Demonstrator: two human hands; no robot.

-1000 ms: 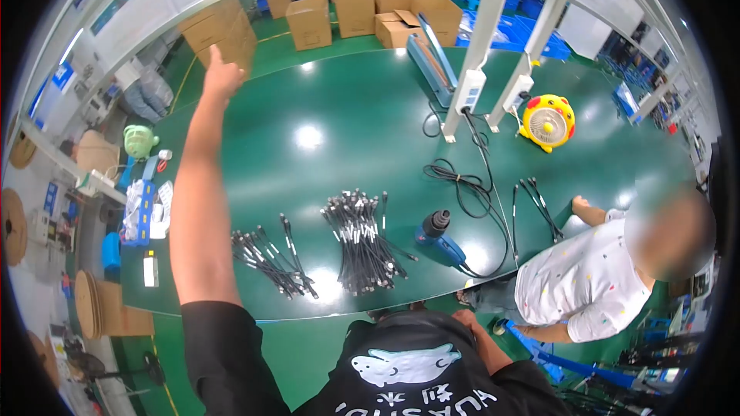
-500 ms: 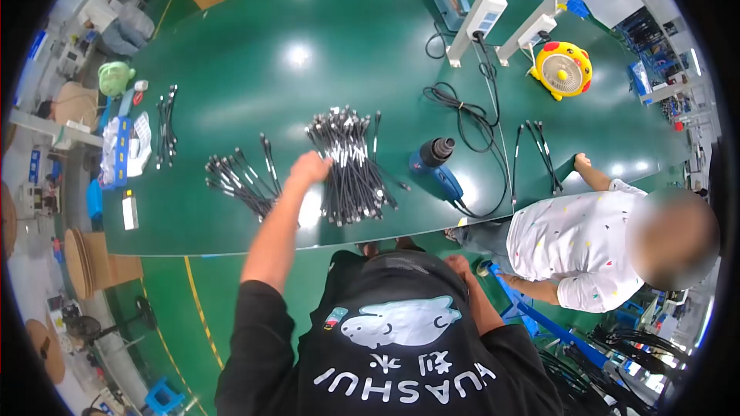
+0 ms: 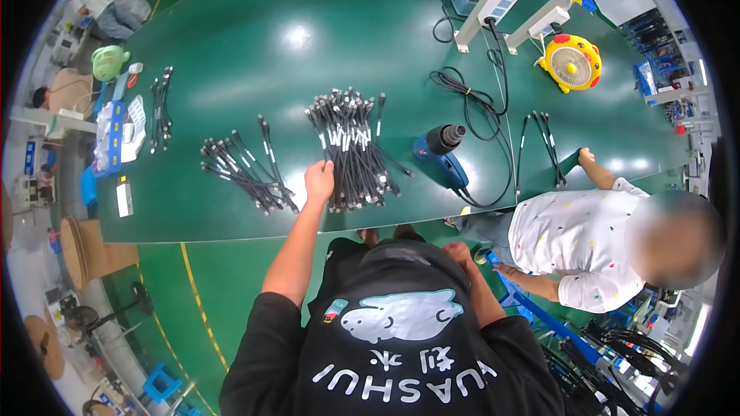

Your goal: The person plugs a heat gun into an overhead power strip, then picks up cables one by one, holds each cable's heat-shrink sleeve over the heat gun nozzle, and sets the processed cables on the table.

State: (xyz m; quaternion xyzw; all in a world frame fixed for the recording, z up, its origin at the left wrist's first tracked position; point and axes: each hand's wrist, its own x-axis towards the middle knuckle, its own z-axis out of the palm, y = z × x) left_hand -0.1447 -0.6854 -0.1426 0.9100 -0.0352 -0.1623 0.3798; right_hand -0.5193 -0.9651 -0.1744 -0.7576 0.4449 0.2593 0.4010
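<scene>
My left hand (image 3: 319, 182) is closed at the near left side of a dense pile of short black cables (image 3: 356, 150). Its fingertips pinch one black cable (image 3: 324, 141) at the pile's left edge. My right hand (image 3: 457, 253) rests curled beside my lap, below the table edge; whatever its fingers may hold is hidden. Left of the pile lies a looser fan of black cables (image 3: 245, 176). A blue heat gun (image 3: 445, 158) with a dark nozzle is to the right of the pile.
A co-worker (image 3: 578, 239) sits at the right, one hand on the green table (image 3: 231, 62) near several loose cables (image 3: 553, 150). Beyond are a yellow fan (image 3: 571, 65), power strips on posts (image 3: 501, 1) and a coiled cord (image 3: 466, 92). A blue bin (image 3: 114, 139) stands left.
My left hand has drawn back toward me along the pile's left side. The view has shifted slightly, showing the loose fan of cables fully. My right hand stays by my lap.
</scene>
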